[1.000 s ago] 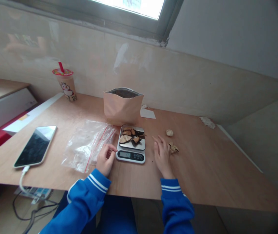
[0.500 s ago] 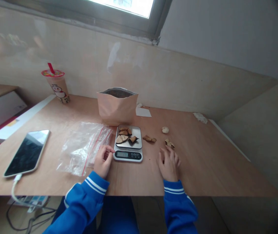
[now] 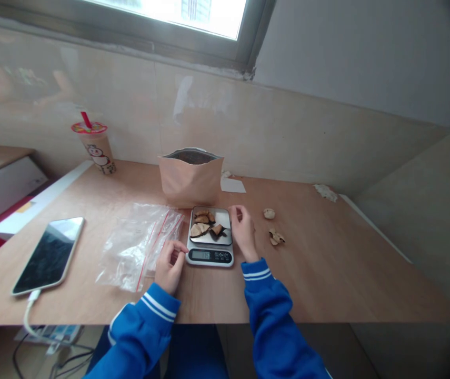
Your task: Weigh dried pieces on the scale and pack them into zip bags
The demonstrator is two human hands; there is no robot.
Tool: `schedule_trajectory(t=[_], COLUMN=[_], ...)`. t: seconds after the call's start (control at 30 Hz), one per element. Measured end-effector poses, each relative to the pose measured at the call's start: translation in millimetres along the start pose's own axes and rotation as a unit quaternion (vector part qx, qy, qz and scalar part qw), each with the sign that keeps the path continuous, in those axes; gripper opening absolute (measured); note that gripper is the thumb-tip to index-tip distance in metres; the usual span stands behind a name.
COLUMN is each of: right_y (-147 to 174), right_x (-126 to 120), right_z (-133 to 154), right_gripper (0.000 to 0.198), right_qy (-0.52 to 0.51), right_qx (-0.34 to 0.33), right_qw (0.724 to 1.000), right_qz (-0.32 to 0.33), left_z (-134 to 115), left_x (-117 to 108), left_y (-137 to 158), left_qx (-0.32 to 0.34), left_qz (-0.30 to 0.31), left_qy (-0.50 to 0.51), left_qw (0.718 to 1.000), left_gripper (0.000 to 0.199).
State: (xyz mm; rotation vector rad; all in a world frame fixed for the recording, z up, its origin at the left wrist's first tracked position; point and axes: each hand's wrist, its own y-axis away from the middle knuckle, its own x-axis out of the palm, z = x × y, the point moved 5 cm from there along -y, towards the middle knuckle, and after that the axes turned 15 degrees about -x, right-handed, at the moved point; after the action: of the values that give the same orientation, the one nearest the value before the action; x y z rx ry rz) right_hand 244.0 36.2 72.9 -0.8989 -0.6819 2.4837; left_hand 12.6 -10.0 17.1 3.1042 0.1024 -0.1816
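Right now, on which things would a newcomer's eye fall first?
Probably the digital scale midway along the table, bearing brown pieces, with the left hand and right hand beside it. Behind it stands an open tan pouch; farther back on the left, a cup with a red straw.

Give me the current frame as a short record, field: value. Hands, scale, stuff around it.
left hand: fingers curled, at the scale's left front; contact unclear
right hand: fingers bent, beside the scale's right edge; any grip hidden
scale: dark-edged dried pieces on top; display too small to read surely
right on table: pale round piece, broken piece
left: clear plastic bagging, red-striped; phone, white cable plugged in
behind scale: brown pouch, upright, open-topped
back left: cup, red straw
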Motion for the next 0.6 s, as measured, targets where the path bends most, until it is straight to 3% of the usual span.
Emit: schedule_trajectory(t=[0.1, 0.23, 0.33, 0.43, 0.6], right_y=[0.9, 52.3, 81.5, 80.4, 41.7], right_x=[3.8, -39.4, -68.3, -67.8, -15.9], right_z=[-2.3, -31.9, -51.0, -55.6, -44.5], right_gripper=[0.037, 0.032, 0.028, 0.031, 0.047], right_qy=[-0.013, 0.116, 0.179, 0.199, 0.189], right_qx=[-0.004, -0.011, -0.043, -0.08, -0.149], right_qw=[0.999, 0.988, 0.979, 0.976, 0.957], right_qz=[-0.033, -0.102, -0.09, -0.031, 0.161], left_z=[-1.7, -5.6, -8.3, -7.6, -2.6], left_x=[-0.3, 0.7, 1.8, 3.0, 4.0], left_y=[0.6, 2.5, 3.8, 3.7, 1.7], left_qx=[0.001, 0.014, 0.029, 0.033, 0.03], left_qz=[0.0, 0.009, 0.016, 0.028, 0.038], left_qy=[-0.002, -0.016, -0.034, -0.048, -0.053], left_qw=[1.0, 1.0, 0.999, 0.998, 0.997], left_gripper=[0.011, 0.011, 0.012, 0.013, 0.013])
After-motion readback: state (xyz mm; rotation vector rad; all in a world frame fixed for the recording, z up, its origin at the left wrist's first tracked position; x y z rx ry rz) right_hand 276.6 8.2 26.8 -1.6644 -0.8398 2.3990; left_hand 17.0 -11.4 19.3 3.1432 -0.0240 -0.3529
